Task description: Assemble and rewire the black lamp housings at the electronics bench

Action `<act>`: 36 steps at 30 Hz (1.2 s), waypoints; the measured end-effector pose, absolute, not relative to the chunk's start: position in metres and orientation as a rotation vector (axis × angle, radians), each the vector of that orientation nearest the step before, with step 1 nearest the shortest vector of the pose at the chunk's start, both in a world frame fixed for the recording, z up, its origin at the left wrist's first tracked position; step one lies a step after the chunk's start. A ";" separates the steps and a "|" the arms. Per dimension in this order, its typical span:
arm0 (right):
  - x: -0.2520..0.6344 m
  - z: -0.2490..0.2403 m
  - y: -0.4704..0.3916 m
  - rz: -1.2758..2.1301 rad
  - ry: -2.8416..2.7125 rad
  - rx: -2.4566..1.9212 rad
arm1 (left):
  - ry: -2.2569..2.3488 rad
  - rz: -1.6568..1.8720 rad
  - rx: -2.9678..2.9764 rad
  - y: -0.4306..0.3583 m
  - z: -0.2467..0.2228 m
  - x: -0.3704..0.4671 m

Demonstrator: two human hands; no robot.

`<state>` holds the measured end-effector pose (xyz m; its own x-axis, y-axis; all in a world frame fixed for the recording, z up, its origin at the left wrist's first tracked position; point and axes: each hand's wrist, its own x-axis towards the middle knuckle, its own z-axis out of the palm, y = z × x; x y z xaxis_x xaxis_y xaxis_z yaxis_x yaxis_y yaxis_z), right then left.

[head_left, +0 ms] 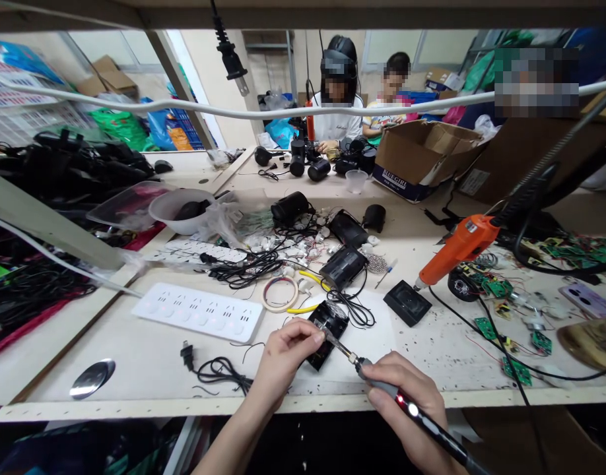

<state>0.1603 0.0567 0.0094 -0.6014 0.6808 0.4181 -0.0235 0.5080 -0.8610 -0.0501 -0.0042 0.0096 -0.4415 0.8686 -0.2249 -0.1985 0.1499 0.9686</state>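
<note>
Gripping a soldering iron (352,358) pen-style, the R hand (416,379) points its metal end far & left toward a black case (320,358) at the near middle of the bench (149,389). Iron's handle shows 1 red light & 1 white light. L hand (288,346) is on the left, thumb & index pinched tog. by the iron's tip, over the case; can't tell what small bit, if any, sits btwn those fingertips. Case is partly hidden by the fingers. Just far of it: a black cord (357,310) in loose loops & a black housing (342,267). Far-left of it, a tape roll (266,300) lies flat. Further left, a white power strip (199,312) w/ 6 sockets; near that, a black plug (187,355) w/ coiled cord, & a shiny oval disc (92,378) at near left. Right of the case, a square black cover (406,303), w/ an orange power screwdriver (456,245) angled at its edge, contact unclear. At right: green circuit boards (515,371) strewn about & a purple phone (587,298). Far left, a white bowl (167,221); far right, a cardboard box (399,181). Across the bench, a person in a white top (337,115) handles parts.
</note>
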 end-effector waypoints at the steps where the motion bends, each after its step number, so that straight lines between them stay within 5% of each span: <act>1: 0.161 0.010 0.057 1.140 -1.969 -0.540 | 1.503 1.460 0.675 -0.004 0.010 -0.050; 36: 0.113 0.004 0.076 0.670 -2.239 -0.365 | 1.748 1.303 1.414 -0.010 0.018 -0.039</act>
<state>0.1133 0.0758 0.0042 -0.6726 0.4490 0.5882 0.0517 0.8215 -0.5679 -0.0389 -0.0100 0.0176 -0.3066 0.9385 0.1589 0.4203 -0.0164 0.9072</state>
